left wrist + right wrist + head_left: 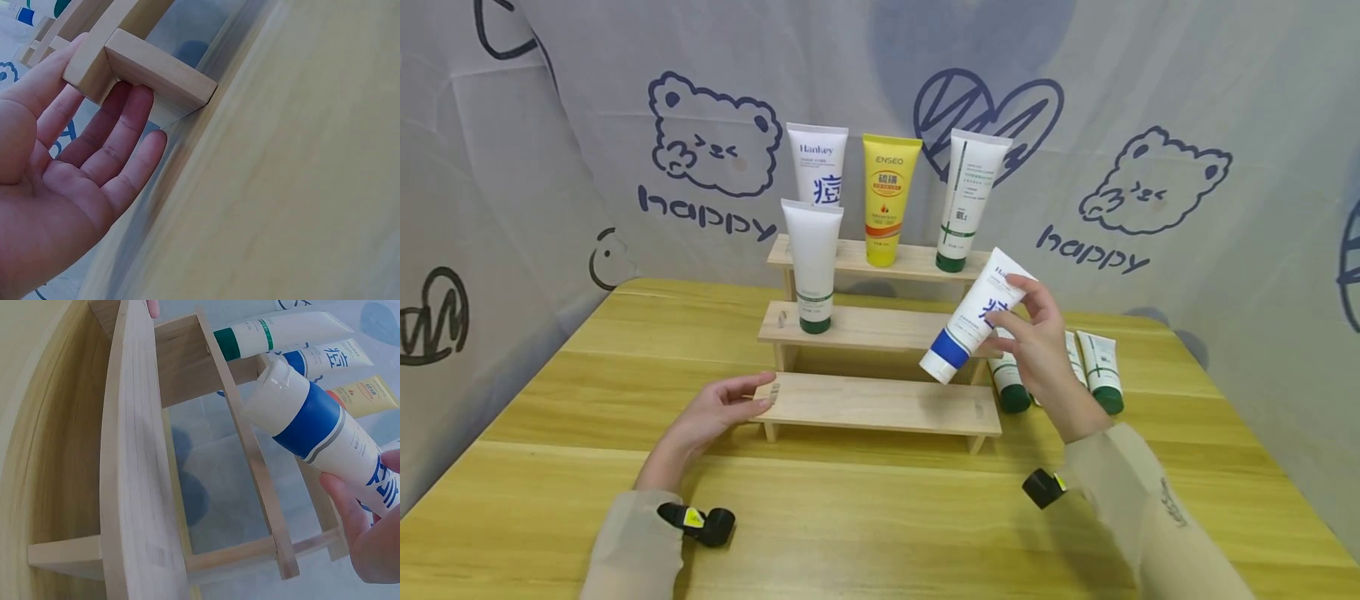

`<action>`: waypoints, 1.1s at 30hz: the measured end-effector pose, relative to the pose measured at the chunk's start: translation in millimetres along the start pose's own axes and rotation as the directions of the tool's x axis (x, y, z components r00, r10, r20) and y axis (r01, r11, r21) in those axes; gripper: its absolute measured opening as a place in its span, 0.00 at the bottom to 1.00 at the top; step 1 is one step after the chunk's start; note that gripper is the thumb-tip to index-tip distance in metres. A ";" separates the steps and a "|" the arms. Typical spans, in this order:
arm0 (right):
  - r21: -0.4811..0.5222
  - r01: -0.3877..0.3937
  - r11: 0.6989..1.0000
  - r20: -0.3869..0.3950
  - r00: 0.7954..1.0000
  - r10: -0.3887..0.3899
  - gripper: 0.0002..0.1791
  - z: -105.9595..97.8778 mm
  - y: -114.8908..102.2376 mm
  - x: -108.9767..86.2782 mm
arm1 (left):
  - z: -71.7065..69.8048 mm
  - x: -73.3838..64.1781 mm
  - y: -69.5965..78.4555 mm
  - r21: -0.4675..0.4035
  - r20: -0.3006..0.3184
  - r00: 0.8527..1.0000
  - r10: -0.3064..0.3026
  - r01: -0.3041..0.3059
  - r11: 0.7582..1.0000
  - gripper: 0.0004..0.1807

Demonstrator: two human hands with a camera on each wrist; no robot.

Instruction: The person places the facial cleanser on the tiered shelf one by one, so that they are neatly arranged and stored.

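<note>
My right hand (1039, 343) grips a white squeeze tube (970, 318) with a blue band, its white cap tilted down to the left. The tube is above the right side of a three-tier wooden display rack (880, 403). In the right wrist view, thumb and fingers pinch the tube (331, 428) by its printed part. My left hand (718, 410) holds the left end of the lowest tier; in the left wrist view the thumb lies along the board (94, 69) and fingers reach beneath it. A white tube with a green cap (812, 265) stands on the middle tier's left end.
On the top tier stand a white Hankey tube (817, 162), a yellow tube (890, 200) and a white tube with green cap (972, 200). Several tubes, including a green-capped one (1101, 372), lie on the wooden table (850, 525) right of the rack. A printed cloth (850, 67) hangs behind.
</note>
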State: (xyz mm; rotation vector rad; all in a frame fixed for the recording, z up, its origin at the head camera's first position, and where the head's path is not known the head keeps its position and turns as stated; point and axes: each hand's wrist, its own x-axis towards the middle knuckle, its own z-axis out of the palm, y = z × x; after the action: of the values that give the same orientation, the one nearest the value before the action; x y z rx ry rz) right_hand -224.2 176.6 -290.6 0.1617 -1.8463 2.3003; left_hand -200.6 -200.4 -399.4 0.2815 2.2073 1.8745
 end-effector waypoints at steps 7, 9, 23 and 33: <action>0.056 0.073 0.996 0.002 0.997 -0.073 0.24 14.5 5.1 8.3 | 0.0 -0.1 0.6 0.007 0.003 1.000 0.003 -0.003 1.000 0.29; 0.061 0.100 0.993 0.012 0.995 -0.101 0.25 18.1 6.4 10.8 | 0.1 0.0 0.6 0.007 0.002 1.000 0.002 -0.002 1.000 0.29; -0.025 0.222 0.975 0.014 0.975 -0.222 0.25 53.1 7.5 25.6 | 0.1 -1.4 1.2 0.021 -0.006 1.000 0.002 -0.001 1.000 0.29; -0.065 0.345 0.937 0.063 0.938 -0.341 0.26 73.6 12.3 32.1 | -0.4 -1.2 1.6 0.035 -0.014 1.000 -0.008 0.009 0.999 0.29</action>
State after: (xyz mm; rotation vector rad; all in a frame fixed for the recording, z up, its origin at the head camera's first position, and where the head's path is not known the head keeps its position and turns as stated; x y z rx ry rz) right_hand -260.5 104.7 -279.7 0.4943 -1.7597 2.0028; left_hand -199.6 -200.8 -397.7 0.2654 2.2492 1.8406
